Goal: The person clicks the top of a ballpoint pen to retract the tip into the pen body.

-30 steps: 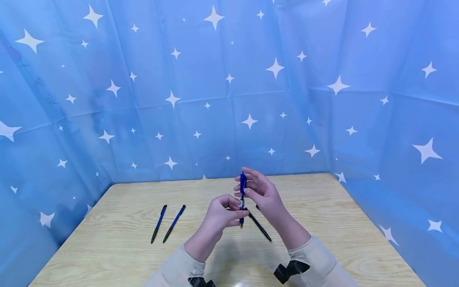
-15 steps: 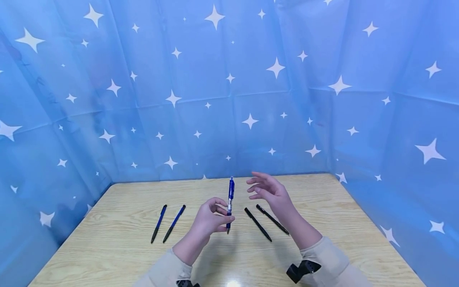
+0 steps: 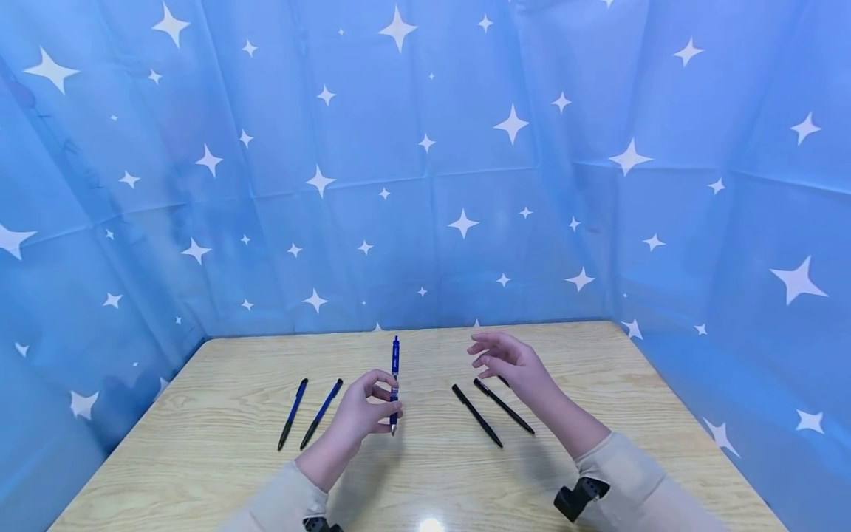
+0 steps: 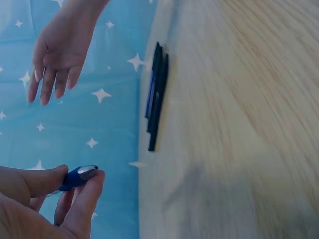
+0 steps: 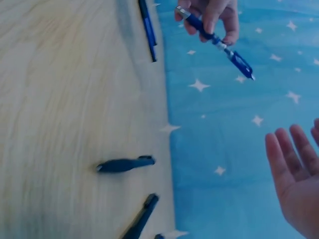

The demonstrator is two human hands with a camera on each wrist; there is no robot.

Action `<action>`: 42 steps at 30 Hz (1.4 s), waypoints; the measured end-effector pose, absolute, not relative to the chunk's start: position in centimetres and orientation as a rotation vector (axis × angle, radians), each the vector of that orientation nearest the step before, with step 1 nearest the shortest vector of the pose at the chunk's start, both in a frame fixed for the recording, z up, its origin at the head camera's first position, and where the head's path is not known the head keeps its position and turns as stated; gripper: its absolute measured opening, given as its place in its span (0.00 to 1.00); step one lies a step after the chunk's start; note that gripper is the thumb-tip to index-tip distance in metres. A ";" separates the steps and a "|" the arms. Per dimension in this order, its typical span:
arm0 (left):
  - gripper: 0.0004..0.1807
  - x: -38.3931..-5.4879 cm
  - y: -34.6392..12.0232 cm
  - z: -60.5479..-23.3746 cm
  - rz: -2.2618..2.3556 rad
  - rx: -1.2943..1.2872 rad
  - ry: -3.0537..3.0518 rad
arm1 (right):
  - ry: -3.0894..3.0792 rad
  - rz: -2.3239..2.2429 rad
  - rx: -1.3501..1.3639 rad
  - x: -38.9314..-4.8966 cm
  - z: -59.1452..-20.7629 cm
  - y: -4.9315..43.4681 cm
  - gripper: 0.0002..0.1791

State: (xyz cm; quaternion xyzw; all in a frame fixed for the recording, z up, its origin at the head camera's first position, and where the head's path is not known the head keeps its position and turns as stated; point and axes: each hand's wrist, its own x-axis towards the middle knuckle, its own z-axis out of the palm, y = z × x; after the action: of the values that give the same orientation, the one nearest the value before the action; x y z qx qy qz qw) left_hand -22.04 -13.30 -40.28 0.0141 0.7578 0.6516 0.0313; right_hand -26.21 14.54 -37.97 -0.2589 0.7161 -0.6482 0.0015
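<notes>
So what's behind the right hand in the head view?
Wooden table, and a small dark tip peeking out, possibly a pen's; whatever else lies behind the right hand is covered.

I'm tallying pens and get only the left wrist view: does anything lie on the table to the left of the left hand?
Observer: Yes, the head view shows a blue-and-black pen and a second one lying on the table there, left of the left hand.
Operator: I see just the tip of the held pen. Is its other end covered?
Observer: No, in the head view the blue pen sticks up bare above that hand.
Operator: The dark pens overlap for me. Do they touch?
Observer: From the head, one black pen and its neighbour lie apart.
</notes>
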 end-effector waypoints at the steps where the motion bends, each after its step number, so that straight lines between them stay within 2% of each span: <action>1: 0.14 -22.1 -13.6 -40.4 1.994 0.032 2.348 | 2.245 -2.029 -0.802 -26.3 -38.2 14.7 0.20; 18: 0.17 -23.8 -18.4 -41.8 1.624 -0.065 2.575 | 2.276 -1.904 -0.677 -27.3 -40.6 15.7 0.19; 26: 0.16 -24.3 -20.4 -42.4 1.370 -0.047 2.688 | 2.253 -1.819 -0.736 -27.3 -41.5 15.9 0.20; 42: 0.14 -24.9 -21.8 -43.5 1.169 -0.050 2.743 | 2.268 -1.794 -0.735 -27.1 -42.3 16.2 0.19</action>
State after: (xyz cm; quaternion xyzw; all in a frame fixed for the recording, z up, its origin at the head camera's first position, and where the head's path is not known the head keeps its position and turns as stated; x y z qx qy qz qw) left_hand -24.95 -21.78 -43.53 -0.0167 0.9168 0.3909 0.0796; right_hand -27.15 16.24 -42.30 -0.2455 0.7579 -0.5993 0.0789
